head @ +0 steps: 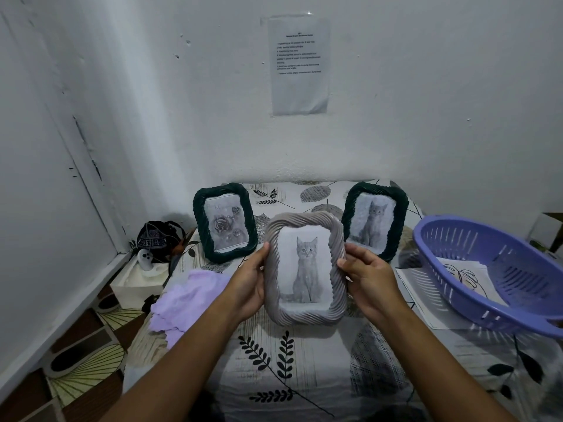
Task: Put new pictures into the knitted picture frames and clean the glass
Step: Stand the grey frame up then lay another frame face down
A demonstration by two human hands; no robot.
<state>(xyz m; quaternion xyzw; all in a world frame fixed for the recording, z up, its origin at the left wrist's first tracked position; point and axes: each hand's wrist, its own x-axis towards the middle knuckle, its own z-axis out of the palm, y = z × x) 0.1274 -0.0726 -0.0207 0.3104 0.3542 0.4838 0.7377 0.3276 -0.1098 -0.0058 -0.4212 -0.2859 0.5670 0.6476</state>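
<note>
Head view: the fingers of both hands are hidden behind the grey frame [305, 268]. It is held upright above the table [304, 360], long axis vertical, its kitten picture [305, 266] facing the camera. The left hand [248, 284] and right hand [370, 280] grip its side edges.

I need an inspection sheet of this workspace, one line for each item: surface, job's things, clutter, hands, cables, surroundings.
Surface: table under a leaf-print cloth.
Job's things: grey frame with a kitten picture, held up; two dark green frames, rose and kitten, standing behind; lilac cloth at left.
Clutter: purple basket on papers at right.
Hands: left hand and right hand grip the grey frame's sides.
Cables: nothing seen.
Surroundings: white wall, printed sheet; dark bag in the corner.
</note>
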